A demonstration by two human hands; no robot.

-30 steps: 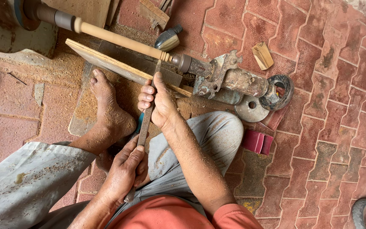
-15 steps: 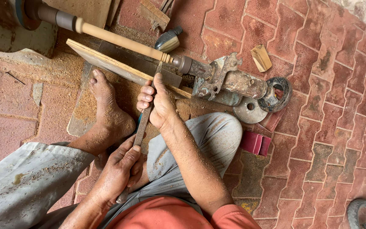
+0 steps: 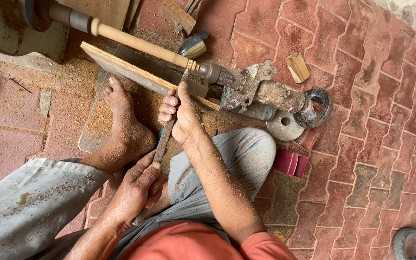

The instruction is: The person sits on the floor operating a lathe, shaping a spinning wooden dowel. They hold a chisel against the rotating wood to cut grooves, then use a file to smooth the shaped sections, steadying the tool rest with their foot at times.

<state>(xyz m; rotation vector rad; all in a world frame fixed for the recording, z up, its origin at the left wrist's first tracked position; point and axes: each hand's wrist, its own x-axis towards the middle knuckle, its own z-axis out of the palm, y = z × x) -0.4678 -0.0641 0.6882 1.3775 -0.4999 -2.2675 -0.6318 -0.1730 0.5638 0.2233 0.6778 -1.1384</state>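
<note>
Wood, pale and round, is the centre of what I see from the head camera: a long pale wooden spindle (image 3: 140,45) held level between a grey metal chuck (image 3: 68,17) at upper left and a rusty iron tailstock (image 3: 266,94) at right, low over a red interlocking brick floor (image 3: 371,144). The person sits on that floor in dusty grey trousers and an orange shirt. A long dark flat metal chisel (image 3: 162,144) runs from lap to spindle. The right hand (image 3: 181,113) sits near its tip, fingers (image 3: 169,108) wrapped closed over the blade and pressing it onto a pale wooden plank (image 3: 136,74) that serves as a tool rest. The left hand (image 3: 138,190) grips the lower end, fingers closed around it. The tip meets the spindle at its right end, just beside the tailstock, where a few narrow grooves (image 3: 192,64) are already cut. A bare foot (image 3: 123,125) rests on the plank's near side. I judge the work well along: the spindle's length looks smooth and even, sawdust lies thick on the bricks at left, and only the detail at the right end seems in hand. Nearby lie a small wooden offcut (image 3: 297,66), a red folded piece (image 3: 291,162) and a round metal disc (image 3: 285,126).
</note>
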